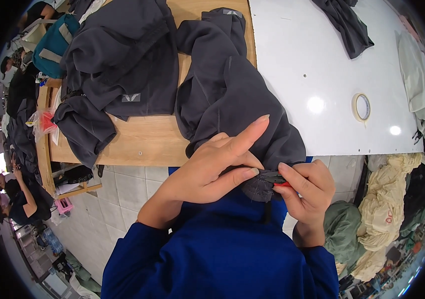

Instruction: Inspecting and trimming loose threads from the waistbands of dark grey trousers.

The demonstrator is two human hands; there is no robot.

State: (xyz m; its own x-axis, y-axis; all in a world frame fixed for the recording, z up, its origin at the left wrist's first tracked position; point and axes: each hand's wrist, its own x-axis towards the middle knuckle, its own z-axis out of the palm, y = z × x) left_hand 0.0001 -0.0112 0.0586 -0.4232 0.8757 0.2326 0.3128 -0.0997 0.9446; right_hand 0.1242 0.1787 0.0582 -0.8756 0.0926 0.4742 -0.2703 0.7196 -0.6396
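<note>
A dark grey garment (227, 94) stretches from the table down over its front edge toward my body. My left hand (212, 162) pinches its gathered end (258, 191) between thumb and fingers, while the index finger points up and away. In my right hand (306, 187) sits a small pair of thread snips (272, 177), black with a red part, closed around by thumb and fingers. The tip of the snips is at the fabric, right beside my left thumb. Loose thread ends show on that gathered end. My palm and fingers partly hide the snips.
More dark grey garments (123, 60) are piled on the wooden table (138, 144) at left. On the white tabletop (292, 55) at right lie a tape roll (361, 107) and another dark piece (349, 30). Cream cloth bundles (389, 194) stand low right. Several people are at far left.
</note>
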